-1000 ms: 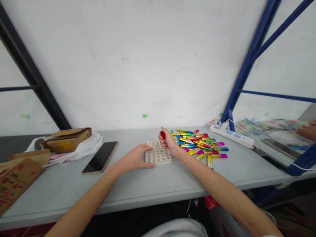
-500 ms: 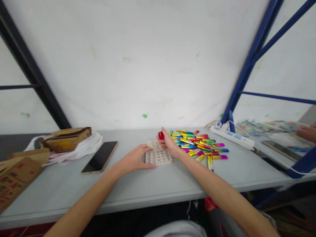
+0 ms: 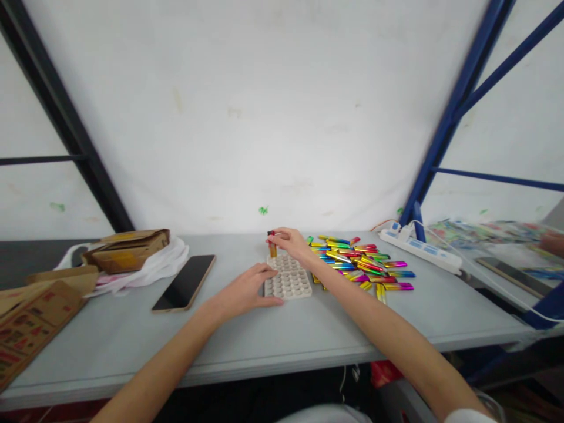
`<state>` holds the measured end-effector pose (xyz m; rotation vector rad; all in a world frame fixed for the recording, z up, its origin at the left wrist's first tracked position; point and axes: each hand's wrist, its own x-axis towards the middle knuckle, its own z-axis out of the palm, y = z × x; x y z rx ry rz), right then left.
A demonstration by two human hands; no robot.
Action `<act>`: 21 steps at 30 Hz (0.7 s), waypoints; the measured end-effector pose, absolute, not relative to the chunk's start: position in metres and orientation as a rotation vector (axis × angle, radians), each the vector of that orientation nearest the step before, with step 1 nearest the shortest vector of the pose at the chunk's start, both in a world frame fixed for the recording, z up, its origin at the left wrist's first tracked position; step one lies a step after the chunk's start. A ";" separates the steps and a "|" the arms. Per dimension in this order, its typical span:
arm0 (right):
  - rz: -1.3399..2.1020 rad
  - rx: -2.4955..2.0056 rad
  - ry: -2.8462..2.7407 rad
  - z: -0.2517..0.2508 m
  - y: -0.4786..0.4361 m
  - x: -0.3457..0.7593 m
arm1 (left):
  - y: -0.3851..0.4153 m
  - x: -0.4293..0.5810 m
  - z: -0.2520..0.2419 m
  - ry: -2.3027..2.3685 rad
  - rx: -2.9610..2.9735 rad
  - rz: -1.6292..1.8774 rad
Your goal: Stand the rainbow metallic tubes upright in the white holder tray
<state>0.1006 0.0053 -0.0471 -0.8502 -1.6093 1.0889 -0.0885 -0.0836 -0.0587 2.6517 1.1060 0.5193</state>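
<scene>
A beige tray [image 3: 291,283] with rows of round holes lies on the grey table [image 3: 273,329]. My left hand [image 3: 244,291] rests against the tray's left edge, fingers curled on it. My right hand [image 3: 291,242] pinches a small red-and-gold tube [image 3: 272,244] upright over the tray's far left corner. To the right of the tray lies a heap of several shiny rainbow-coloured tubes [image 3: 359,264].
A dark phone [image 3: 185,282] lies left of the tray. Cardboard boxes [image 3: 126,249] and a white plastic bag [image 3: 150,264] sit at the far left. A white power strip [image 3: 420,249] with a cable runs at the right by a blue frame [image 3: 445,135]. Another person's hand [image 3: 553,241] shows at the far right edge.
My right hand has carried the tube leftwards from beside the heap and turned it upright above the tray's far left corner. My left hand stays at the tray.
</scene>
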 end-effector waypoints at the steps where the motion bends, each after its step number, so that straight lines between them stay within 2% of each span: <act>1: 1.090 -0.858 -1.619 -0.051 0.011 0.099 | -0.084 -0.088 -0.059 1.102 2.654 0.521; 7: 1.084 -0.814 -1.704 -0.072 0.021 0.103 | -0.082 -0.089 -0.060 1.111 2.664 0.498; 14: 0.677 -0.811 -2.036 -0.068 0.018 0.106 | -0.080 -0.090 -0.063 1.114 2.653 0.513; 21: 0.488 -0.908 -2.326 -0.052 0.014 0.118 | -0.084 -0.089 -0.060 1.171 2.632 0.499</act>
